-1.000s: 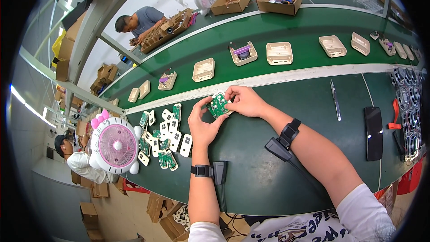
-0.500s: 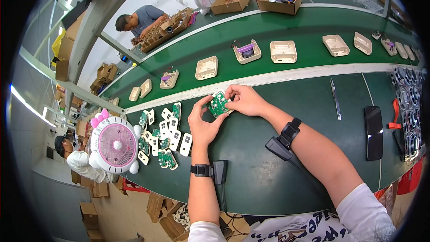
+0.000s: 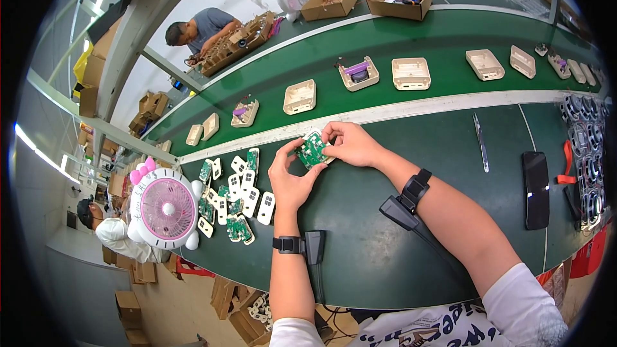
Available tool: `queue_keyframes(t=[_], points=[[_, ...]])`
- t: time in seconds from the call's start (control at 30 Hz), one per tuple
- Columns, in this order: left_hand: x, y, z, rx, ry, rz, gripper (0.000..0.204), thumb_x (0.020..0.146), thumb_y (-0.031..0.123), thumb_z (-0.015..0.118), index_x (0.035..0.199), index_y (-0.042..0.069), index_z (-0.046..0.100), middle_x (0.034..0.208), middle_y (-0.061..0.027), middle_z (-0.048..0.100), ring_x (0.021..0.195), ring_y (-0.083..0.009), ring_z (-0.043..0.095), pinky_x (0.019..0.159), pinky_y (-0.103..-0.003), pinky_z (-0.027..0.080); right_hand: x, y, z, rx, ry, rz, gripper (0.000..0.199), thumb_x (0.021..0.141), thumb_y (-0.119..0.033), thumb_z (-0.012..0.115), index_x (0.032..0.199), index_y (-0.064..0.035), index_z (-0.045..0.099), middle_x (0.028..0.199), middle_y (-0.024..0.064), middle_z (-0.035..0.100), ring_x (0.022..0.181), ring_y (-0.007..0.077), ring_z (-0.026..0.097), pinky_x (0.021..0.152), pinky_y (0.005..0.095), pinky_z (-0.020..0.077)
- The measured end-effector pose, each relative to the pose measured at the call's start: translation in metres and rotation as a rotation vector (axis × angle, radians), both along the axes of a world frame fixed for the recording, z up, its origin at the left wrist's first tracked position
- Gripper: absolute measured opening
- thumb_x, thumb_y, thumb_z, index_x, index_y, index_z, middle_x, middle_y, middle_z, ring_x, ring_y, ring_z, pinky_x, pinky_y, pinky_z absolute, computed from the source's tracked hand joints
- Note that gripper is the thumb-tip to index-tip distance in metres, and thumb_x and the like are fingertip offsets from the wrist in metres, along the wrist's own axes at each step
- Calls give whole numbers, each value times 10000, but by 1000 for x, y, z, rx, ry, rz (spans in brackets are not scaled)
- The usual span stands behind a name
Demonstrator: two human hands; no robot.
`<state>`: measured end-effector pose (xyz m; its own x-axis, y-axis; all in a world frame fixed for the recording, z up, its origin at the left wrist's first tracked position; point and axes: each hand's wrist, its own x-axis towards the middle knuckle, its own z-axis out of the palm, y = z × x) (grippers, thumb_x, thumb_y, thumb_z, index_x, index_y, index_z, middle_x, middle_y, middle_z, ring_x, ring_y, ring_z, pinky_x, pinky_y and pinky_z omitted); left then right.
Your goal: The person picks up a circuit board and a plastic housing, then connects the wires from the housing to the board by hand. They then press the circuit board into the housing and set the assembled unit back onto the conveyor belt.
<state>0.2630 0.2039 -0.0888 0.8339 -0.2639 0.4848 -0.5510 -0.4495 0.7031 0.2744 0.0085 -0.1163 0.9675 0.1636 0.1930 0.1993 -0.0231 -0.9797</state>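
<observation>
A green circuit board (image 3: 312, 148) on a cream plastic panel is held above the green bench, its component side facing up. My left hand (image 3: 289, 180) grips it by the left and lower edges, thumb at the near edge. My right hand (image 3: 353, 145) pinches its right side, with fingertips on the far corner and the thumb over the board. To the left of my left hand lies a loose pile of similar circuit boards (image 3: 238, 227) and cream panels (image 3: 266, 208), several of them overlapping.
Past the bench's pale ledge, cream housings (image 3: 411, 74) stand on a green conveyor belt (image 3: 443, 67). A pink-and-white fan (image 3: 168, 208) stands at left. Tweezers (image 3: 481, 143), a black phone (image 3: 536, 189) and stacked round speakers (image 3: 588, 160) lie right. A person works across the belt.
The housings on the belt have shifted slightly to the right. Both my hands and the circuit board stay almost in place.
</observation>
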Motion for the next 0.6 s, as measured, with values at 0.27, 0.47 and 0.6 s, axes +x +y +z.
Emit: queue_keyframes(t=[0.27, 0.47, 0.6], points=[[2, 2, 0, 7, -2, -3, 645, 665, 112, 933, 1225, 6, 632, 1223, -122, 678, 1161, -243, 644, 973, -420, 540, 2, 2, -1, 0, -2, -5, 185, 810, -31, 732, 947, -43, 609, 851, -14, 608, 646, 14, 494, 559, 211, 401], [4, 4, -2, 21, -16, 5, 620, 671, 98, 923, 1213, 1, 637, 1215, -127, 678, 1145, -242, 649, 961, -406, 546, 2, 4, -1, -13, -2, -11, 192, 805, -41, 739, 947, -42, 609, 847, -12, 607, 639, 16, 494, 553, 213, 397], [5, 4, -3, 45, -41, 8, 592, 681, 83, 905, 1202, -4, 637, 1196, -129, 679, 1125, -241, 655, 946, -396, 550, 4, 5, -3, -7, -18, -14, 195, 801, -50, 747, 943, -41, 613, 844, -10, 609, 639, 19, 499, 553, 213, 399]])
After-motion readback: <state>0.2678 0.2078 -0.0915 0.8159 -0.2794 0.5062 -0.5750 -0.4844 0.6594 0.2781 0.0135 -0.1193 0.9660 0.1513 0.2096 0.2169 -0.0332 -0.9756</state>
